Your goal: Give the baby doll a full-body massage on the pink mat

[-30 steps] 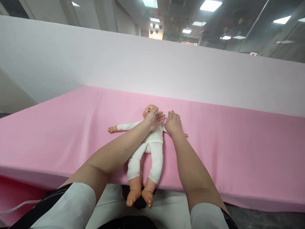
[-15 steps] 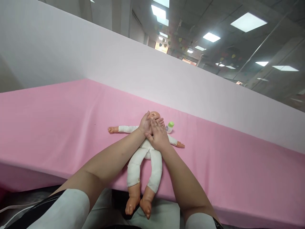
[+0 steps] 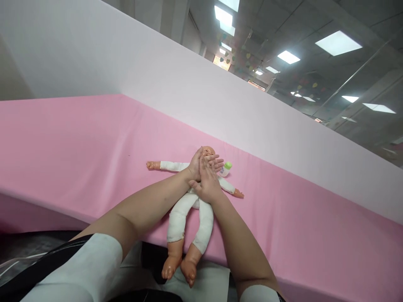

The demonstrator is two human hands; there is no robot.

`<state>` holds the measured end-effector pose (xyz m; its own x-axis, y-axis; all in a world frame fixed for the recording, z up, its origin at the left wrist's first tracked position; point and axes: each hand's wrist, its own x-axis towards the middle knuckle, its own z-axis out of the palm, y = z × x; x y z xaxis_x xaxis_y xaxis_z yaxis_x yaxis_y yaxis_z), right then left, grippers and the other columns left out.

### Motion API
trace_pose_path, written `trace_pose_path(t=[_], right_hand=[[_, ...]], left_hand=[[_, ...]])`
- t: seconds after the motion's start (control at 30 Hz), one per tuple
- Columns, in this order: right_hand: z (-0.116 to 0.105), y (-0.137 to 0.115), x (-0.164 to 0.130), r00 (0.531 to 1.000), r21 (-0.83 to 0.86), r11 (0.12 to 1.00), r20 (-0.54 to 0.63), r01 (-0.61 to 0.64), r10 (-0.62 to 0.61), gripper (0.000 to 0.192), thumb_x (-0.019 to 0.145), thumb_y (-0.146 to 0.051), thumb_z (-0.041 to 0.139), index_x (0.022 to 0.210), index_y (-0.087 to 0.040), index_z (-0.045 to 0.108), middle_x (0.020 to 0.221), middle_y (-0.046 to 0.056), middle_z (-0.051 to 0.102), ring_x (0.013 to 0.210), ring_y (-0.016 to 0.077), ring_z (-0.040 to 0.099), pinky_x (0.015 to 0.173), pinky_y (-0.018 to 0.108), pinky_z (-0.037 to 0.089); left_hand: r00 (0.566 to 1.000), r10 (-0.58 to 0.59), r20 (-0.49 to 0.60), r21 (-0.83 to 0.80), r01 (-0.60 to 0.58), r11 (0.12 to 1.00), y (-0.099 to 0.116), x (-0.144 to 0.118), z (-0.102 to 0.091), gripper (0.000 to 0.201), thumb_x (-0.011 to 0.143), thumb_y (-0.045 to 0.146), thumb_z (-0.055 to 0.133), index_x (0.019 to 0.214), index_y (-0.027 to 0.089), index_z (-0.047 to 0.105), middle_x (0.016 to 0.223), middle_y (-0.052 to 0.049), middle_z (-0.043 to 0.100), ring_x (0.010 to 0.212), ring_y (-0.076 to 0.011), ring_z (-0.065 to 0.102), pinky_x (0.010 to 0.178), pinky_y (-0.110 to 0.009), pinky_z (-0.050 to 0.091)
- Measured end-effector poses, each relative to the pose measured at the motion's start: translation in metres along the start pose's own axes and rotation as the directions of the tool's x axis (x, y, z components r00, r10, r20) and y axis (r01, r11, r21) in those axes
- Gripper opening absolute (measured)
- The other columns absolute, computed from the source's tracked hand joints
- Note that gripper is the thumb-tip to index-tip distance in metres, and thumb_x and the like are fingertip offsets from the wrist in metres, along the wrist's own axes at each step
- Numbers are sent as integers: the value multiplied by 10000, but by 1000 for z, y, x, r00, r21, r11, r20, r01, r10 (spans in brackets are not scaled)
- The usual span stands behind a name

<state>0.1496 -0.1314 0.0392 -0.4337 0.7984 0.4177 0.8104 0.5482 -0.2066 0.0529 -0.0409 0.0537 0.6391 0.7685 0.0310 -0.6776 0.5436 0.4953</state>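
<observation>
A baby doll (image 3: 178, 222) with a white cloth body lies on its back, arms spread, feet towards me. Over its chest, just below the face, my left hand (image 3: 197, 164) is turned palm up with the fingers stretched out to the right. My right hand (image 3: 208, 180) lies flat across the left palm, fingers extended and pointing away from me. The two hands touch and hide the doll's chest and part of its face. Beside the fingertips, on the right, is a small white bottle (image 3: 225, 169) with a green cap.
A pink cloth (image 3: 299, 218) covers the table, whose front edge runs below the doll's legs. A white partition (image 3: 252, 121) rises behind it. White cables (image 3: 19, 262) show at the lower left.
My right hand has slid slightly along the left palm, and more of the left fingers shows. The camera view has tilted a little. The doll and bottle stay in place.
</observation>
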Motion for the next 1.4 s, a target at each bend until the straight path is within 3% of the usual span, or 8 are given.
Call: trace_pose_path(t=[0.1,0.2,0.4,0.6,0.83,1.03,1.2,1.4], right_hand=[[0,13,2,996,-66,994,-27,-82,81,952,1031,-605,515,1732,-127,82,1791,175,166,1685,353,85,1355,621,85],[-2,20,4,986,-127,978,-2,-163,165,861,1055,-558,482,1725,-126,156,1790,173,153,1684,356,98,1343,641,38],[-11,-2,0,955,-184,947,90,-265,284,864,1051,-603,496,1650,0,339,1721,264,316,1651,391,234,1344,583,129],[-16,-32,-7,982,-33,983,56,-180,181,815,1032,-628,550,1659,-133,389,1686,188,438,1605,353,366,1311,527,296],[-12,-21,-5,987,113,986,113,-124,111,990,1022,-682,524,1734,-149,91,1796,175,158,1683,351,112,1356,577,164],[-11,4,1,982,13,984,53,-180,179,902,1067,-598,449,1728,-103,85,1799,181,115,1690,333,48,1363,580,71],[-12,5,2,973,-39,974,62,-221,223,895,1054,-646,467,1715,-106,196,1783,194,180,1686,351,86,1346,629,47],[-10,-14,0,998,110,994,56,-8,2,774,1087,-613,413,1706,-171,269,1753,141,320,1666,277,227,1368,552,123]], left_hand=[[997,-76,-2,4,76,997,-10,-1,6,868,990,775,334,1439,77,585,1349,-275,702,1233,-382,711,1086,-547,516],[996,-72,-46,-12,71,997,-12,1,6,867,1008,756,312,1473,59,539,1366,-264,695,1253,-361,703,1123,-532,492],[996,-72,-57,27,74,997,-6,4,-11,920,994,780,303,1468,23,525,1438,-296,637,1313,-369,665,1193,-531,432],[997,-75,19,6,75,997,-2,5,-21,970,958,834,325,1455,28,536,1429,-297,649,1348,-358,648,1185,-481,454],[999,-43,15,-6,43,999,-9,1,-8,930,967,801,313,1507,67,500,1461,-273,642,1372,-356,635,1198,-519,434],[995,-99,-14,53,100,994,-19,1,5,912,960,826,293,1503,126,510,1502,-240,613,1381,-349,632,1161,-554,457],[996,11,-92,26,-8,1000,5,-3,5,908,959,809,354,1443,65,544,1387,-264,677,1279,-365,686,1080,-531,545],[971,178,-158,-26,-184,983,35,-8,0,856,963,780,424,1447,88,567,1263,-229,739,1208,-339,718,989,-470,610]])
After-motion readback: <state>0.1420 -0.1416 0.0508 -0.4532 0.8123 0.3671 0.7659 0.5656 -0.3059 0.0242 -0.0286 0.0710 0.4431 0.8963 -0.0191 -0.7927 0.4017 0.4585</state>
